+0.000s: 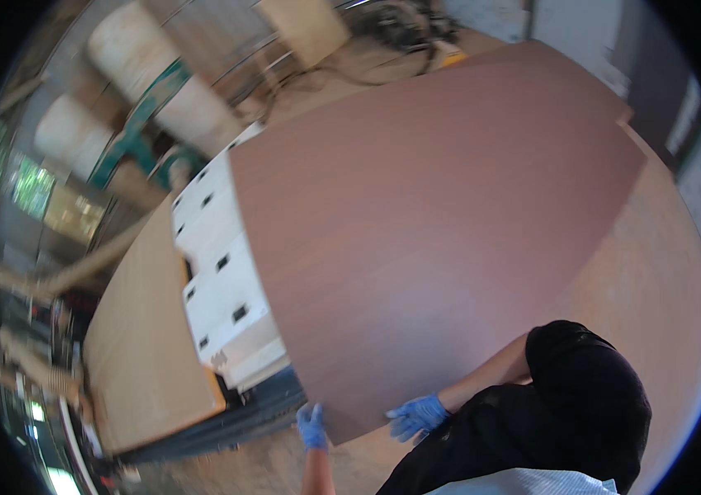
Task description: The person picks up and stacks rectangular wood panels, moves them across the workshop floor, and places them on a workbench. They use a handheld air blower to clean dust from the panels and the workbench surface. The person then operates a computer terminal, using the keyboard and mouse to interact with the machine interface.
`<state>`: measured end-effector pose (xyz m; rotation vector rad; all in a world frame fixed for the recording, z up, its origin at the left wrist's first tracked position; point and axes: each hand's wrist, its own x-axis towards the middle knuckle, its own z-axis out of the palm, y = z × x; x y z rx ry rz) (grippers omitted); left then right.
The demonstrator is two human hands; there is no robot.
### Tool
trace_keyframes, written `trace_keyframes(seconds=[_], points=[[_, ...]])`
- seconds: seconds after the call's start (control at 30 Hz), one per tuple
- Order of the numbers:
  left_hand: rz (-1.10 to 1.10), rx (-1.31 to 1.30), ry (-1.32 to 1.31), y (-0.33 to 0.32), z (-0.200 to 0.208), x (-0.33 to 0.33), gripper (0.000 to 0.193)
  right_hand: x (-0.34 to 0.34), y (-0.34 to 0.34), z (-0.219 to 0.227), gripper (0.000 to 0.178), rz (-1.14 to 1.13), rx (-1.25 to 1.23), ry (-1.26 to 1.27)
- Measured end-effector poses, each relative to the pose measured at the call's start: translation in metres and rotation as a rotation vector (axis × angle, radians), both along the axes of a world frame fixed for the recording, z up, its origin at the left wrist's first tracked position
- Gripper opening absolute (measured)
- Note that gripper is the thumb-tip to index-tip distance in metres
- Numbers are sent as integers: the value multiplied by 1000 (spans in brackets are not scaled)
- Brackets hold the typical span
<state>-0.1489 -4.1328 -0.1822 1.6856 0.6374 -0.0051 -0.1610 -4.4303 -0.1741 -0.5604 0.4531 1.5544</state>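
Observation:
A large reddish-brown wood panel [441, 206] fills the middle of the view, its far end reaching toward the wall. My left hand [311, 426], in a blue glove, is closed on the panel's near left corner. A little to the right, my right hand [418, 417], also in a blue glove, is closed at the panel's near edge; part of its grip is hidden. The left side of the panel lies over white blocks [231, 272] with small black squares on top.
Left of the white blocks is a flat tan board [148, 346] with an orange edge. Behind it stand large pale dust bags [132, 49] on a green frame [132, 136], with a thick hose [90, 268]. A pale sheet [305, 29] leans at the back.

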Motion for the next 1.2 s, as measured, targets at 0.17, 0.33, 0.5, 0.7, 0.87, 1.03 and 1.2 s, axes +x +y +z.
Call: trace_keyframes(seconds=[0.17, 0.33, 0.5, 0.7, 0.87, 1.03, 1.2], points=[[-96, -46, -172, -110, 69, 58, 37, 52, -58, 128, 34, -233, 310, -1052], [-690, 411, -486, -305, 100, 82, 36, 15, -131, 239, 29, -428, 363, -1717], [-1583, 738, -1069, -498, 91, 89, 37, -57, -230, 254, 27, -566, 268, -1654], [-1911, 588, -1277, -744, 97, 3, 38, -149, -395, 252, 27, -768, 43, -1603], [-2104, 592, -1288, -874, 109, -19, 35, -173, -511, 261, 29, -815, -54, -1567], [-2193, 616, -1354, -990, 119, 2, 34, -169, -618, 272, 32, -808, -137, -1540], [-2210, 600, -1323, -1106, 120, 32, 33, -136, -716, 279, 28, -719, -383, -1538]])
